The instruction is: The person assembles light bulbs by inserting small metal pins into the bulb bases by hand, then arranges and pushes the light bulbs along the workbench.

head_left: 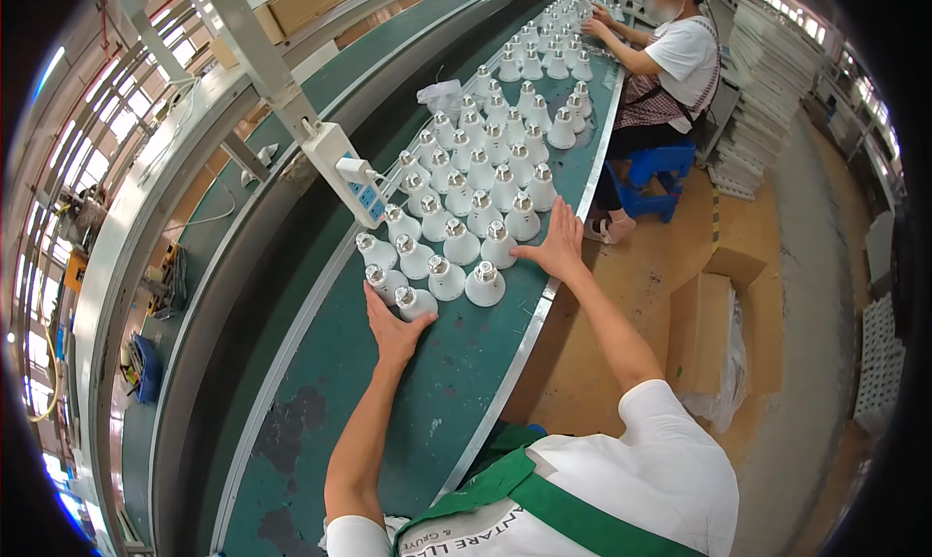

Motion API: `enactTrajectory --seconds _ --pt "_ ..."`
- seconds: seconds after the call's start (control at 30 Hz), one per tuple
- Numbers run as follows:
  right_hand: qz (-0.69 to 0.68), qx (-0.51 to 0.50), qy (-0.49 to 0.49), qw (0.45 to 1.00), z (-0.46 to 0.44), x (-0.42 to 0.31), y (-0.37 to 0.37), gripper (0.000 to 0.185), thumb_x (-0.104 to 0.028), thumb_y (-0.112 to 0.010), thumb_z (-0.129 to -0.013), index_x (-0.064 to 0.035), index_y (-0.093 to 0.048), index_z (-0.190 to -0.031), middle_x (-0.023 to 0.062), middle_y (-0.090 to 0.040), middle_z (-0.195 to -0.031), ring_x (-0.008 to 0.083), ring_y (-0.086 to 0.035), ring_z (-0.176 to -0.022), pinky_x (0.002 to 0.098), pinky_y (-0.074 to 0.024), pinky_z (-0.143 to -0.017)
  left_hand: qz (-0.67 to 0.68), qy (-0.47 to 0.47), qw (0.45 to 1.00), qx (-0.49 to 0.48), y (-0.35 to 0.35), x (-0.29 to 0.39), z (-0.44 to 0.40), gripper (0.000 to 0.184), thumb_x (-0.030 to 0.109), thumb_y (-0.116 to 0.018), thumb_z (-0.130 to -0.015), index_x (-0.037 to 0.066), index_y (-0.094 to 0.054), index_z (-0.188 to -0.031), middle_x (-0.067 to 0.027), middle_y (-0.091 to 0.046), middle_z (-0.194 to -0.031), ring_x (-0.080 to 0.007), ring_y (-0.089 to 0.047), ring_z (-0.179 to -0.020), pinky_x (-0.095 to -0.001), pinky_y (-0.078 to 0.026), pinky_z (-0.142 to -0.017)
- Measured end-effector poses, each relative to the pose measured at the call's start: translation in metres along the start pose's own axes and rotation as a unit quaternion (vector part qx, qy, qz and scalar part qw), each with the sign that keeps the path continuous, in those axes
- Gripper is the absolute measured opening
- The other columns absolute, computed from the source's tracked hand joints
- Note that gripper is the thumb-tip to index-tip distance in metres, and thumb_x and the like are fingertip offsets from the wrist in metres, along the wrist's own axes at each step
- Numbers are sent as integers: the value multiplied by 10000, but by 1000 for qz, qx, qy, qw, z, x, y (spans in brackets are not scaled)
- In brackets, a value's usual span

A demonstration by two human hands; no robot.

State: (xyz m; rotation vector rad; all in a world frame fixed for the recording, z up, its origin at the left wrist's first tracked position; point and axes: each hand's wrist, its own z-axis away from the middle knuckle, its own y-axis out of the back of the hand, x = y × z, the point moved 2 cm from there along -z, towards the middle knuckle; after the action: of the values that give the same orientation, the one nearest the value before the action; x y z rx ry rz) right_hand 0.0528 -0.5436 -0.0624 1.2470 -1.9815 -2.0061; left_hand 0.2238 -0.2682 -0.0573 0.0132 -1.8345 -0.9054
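Many white bulb-shaped pieces with silver caps stand upright in a dense group on the green bench top point(456, 363). My left hand point(392, 332) is at the near left corner of the group, fingers spread, its thumb touching the nearest white bulb point(416, 304) and its fingertips beside another bulb point(385, 283). On the right side, my right hand point(555, 246) is open with fingers stretched forward, its thumb against a bulb point(498, 245) at the group's right edge. Neither hand is wrapped around a bulb.
A white power strip point(345, 173) with a plug hangs on a metal post left of the bulbs. A clear plastic bag point(442, 98) lies behind them. Far right, a co-worker point(680, 62) sits on a blue stool point(655, 173). An open cardboard box point(699, 334) stands on the floor.
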Motion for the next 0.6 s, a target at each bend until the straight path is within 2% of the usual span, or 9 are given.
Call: enactTrajectory --seconds 0.37,0.6 --pt "28 51 18 998 -32 18 -9 1192 -644 -643 -692 80 -53 -1432 227 -192 -1490 346 -181 -1387 472 -70 -1130 3 -26 1000 -6 -15 12 -3 1319 343 -883 -506 -35 -31 -1438 -250 -181 -1456 -372 -230 -1343 -413 -227 -1113" --pt "46 38 -16 998 -53 20 -7 1205 -685 -613 -687 73 -51 -1436 227 -204 -1486 343 -180 -1389 472 -59 -1132 -9 -24 1000 -12 -28 14 -8 1328 340 -882 -510 -50 -12 -1434 -252 -157 -1465 -374 -212 -1351 -409 -222 -1115"
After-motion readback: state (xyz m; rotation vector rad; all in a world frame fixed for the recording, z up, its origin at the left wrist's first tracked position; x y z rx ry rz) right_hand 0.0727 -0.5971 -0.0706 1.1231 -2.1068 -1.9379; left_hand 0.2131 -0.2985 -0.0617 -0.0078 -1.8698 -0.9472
